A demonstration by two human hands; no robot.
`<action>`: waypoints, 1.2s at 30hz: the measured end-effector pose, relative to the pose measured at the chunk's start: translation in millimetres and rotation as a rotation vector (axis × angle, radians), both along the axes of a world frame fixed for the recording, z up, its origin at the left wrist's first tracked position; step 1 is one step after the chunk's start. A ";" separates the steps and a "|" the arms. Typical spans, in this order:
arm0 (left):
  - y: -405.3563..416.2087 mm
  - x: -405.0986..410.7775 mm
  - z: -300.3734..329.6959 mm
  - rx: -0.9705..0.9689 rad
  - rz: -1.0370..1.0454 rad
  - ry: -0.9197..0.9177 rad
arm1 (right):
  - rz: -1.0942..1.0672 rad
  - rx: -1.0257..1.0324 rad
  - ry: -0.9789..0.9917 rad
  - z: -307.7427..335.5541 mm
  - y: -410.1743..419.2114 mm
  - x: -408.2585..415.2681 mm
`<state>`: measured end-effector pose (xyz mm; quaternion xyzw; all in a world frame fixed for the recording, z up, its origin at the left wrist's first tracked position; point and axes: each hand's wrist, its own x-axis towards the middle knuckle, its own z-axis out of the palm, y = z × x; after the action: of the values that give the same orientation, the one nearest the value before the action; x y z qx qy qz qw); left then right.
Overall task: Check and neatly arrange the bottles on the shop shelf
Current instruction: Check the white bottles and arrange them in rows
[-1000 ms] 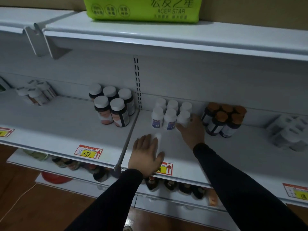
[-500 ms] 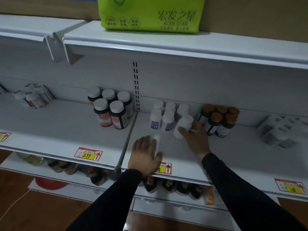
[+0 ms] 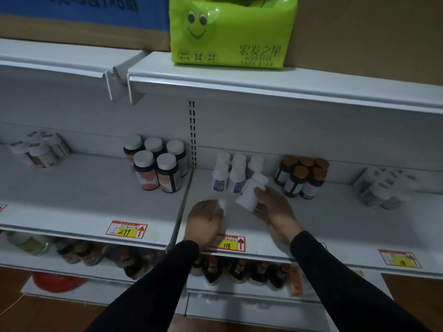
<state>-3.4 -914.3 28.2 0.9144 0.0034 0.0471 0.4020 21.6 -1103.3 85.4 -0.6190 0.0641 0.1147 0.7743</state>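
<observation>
A cluster of small white bottles (image 3: 230, 173) stands at the back of the white shelf (image 3: 335, 224), right of the slotted upright. My right hand (image 3: 275, 212) grips one more white bottle (image 3: 251, 191) from that cluster, tilted and lifted in front of it, with its cap pointing up and right. My left hand (image 3: 203, 221) rests near the shelf's front edge, fingers curled over a small white thing (image 3: 222, 205) that looks like a lying bottle; most of it is hidden.
Dark bottles with white caps (image 3: 158, 166) stand left of the upright, orange-capped dark bottles (image 3: 302, 178) right of the white cluster. Pale bottles (image 3: 38, 149) sit far left, wrapped ones (image 3: 381, 188) far right. A green pack (image 3: 232, 32) lies on the upper shelf. More bottles (image 3: 239, 271) fill the shelf below.
My right hand took the front-right white bottle out of the cluster, tilted it and drew it toward me. My left hand curled its fingers. The camera tipped upward.
</observation>
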 end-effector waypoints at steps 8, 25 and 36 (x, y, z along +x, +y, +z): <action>-18.7 6.6 42.8 -0.549 -0.113 0.224 | 0.051 0.011 -0.027 6.5 13.1 -3.4; -11.4 2.1 46.7 -0.884 -0.155 0.321 | 0.014 0.046 -0.026 14.3 18.3 2.5; -11.2 -3.0 51.9 -0.794 -0.134 0.247 | 0.068 -0.019 -0.053 10.8 21.5 -1.6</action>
<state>-6.4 -925.5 80.1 0.6855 0.0100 -0.0938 0.7219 20.0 -1081.7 96.2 -0.6308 0.0234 0.1241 0.7656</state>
